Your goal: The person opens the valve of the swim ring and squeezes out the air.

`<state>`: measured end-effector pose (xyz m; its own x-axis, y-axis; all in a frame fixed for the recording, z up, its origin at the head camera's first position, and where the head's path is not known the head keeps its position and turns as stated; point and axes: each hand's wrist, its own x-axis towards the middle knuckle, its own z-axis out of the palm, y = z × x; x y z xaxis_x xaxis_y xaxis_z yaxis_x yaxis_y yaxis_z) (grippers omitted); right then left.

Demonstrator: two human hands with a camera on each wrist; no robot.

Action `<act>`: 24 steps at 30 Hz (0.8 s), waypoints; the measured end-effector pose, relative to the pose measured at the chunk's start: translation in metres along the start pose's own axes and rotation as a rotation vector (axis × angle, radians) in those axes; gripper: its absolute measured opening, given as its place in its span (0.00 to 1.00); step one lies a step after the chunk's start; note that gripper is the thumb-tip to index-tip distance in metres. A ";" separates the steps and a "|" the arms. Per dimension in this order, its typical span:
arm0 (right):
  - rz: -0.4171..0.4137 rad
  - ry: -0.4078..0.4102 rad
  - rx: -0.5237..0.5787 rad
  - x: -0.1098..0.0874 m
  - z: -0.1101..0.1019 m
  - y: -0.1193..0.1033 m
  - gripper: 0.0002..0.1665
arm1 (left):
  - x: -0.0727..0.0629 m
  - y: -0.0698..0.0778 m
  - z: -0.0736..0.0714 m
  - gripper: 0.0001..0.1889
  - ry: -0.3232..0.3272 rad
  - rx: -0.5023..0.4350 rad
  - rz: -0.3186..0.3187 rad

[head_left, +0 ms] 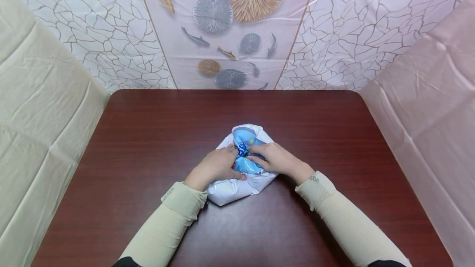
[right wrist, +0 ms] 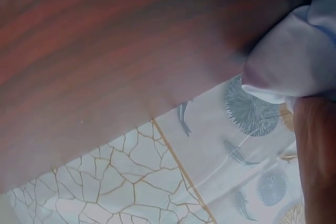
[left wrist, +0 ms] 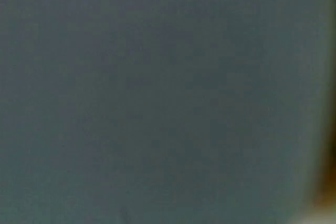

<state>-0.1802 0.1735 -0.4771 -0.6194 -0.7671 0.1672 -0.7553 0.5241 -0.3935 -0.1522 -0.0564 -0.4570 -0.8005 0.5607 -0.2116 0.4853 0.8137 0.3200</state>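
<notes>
One left hand, one right hand, two cream sleeves. One white bag, one bench. Blue wrapping, too bunched for a count of pieces; one yellow star on it. Two crackle-patterned panels, one printed strip, two pale side walls. Five discs: two gold, three grey. Seven fish: two gold, five grey.

Left-wrist view lost to blur, white bundle partly covered.
The left-wrist view is a haze, its smear toward four o'clock too blurred to name. In the head view, left hand and right hand hide parts of the bundle and blue packet, whose print is too small to read; the lower edge crops the surface at six o'clock. The right-wrist view cuts the bundle off between two and three o'clock.
</notes>
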 end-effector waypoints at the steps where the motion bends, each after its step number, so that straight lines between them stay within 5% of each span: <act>1: 0.000 -0.001 -0.002 0.000 0.000 0.000 0.06 | 0.000 0.000 0.001 0.47 0.006 -0.003 -0.001; 14: -0.029 0.031 0.010 -0.003 -0.001 0.002 0.13 | 0.001 -0.005 0.003 0.36 0.074 0.017 0.050; 24: -0.191 0.144 -0.064 -0.001 -0.004 0.000 0.04 | 0.005 -0.015 -0.002 0.20 0.105 0.047 0.170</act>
<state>-0.1800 0.1758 -0.4740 -0.4848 -0.7961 0.3621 -0.8707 0.4005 -0.2853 -0.1642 -0.0660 -0.4611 -0.7368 0.6734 -0.0606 0.6303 0.7165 0.2988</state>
